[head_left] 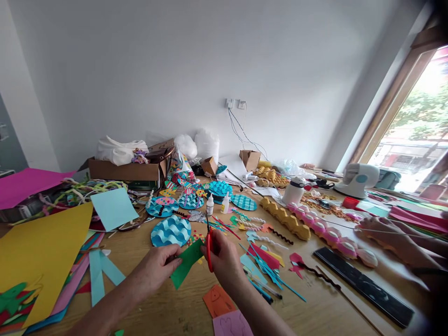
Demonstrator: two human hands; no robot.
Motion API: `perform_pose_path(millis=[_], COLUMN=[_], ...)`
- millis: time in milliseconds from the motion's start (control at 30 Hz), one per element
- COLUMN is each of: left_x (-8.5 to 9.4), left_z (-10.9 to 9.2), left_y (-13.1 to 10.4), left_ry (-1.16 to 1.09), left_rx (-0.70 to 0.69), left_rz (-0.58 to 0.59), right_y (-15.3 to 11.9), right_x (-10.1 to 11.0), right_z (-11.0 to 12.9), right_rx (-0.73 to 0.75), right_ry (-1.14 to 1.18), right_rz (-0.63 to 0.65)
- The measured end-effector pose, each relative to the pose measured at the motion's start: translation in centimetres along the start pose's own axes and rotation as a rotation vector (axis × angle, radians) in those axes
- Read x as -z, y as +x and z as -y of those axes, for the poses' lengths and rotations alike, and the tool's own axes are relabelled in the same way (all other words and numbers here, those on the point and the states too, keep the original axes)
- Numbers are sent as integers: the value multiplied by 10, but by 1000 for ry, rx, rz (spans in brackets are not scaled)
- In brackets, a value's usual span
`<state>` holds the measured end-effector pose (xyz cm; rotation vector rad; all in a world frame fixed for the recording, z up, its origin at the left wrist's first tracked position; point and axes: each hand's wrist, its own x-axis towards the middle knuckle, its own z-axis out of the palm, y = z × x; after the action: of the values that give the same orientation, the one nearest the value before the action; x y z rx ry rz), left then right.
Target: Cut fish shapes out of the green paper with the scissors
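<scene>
My left hand (157, 265) pinches the left end of a strip of green paper (187, 265). Closed round red-handled scissors (209, 252) is my right hand (226, 261), with the blades pointing away from me. The strip's right end reaches my right fingers; whether they also grip it, I cannot tell. Below my right wrist lie an orange paper (219, 301) and a pink paper (233, 324), both with drawn outlines. Just beyond my hands is a blue wavy disc (171, 231), beside small coloured paper bits (196, 237).
Two glue bottles (225, 204) stand behind the hands. Blue paper strips (269, 268), a black tray-like bar (364, 285) and painted egg-carton strips (329, 228) lie to the right. Another person's hand (388, 238) is at the right edge. Yellow paper (52, 252) covers the left side.
</scene>
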<state>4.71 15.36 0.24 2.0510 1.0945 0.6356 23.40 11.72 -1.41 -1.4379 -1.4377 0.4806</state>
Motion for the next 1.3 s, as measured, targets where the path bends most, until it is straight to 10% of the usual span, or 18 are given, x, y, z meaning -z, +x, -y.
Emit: perform_pose_path(millis=[833,1300], left_x=[-1,-1], left_z=[8,9], left_y=[5,4], left_ry=[-145,-309], left_rx=[22,7], left_rz=[30,-253], right_y=[-1,-2], right_x=[3,-6], right_z=[3,1], right_rx=[2,-152], right_ry=[12,348], right_rz=[-18,129])
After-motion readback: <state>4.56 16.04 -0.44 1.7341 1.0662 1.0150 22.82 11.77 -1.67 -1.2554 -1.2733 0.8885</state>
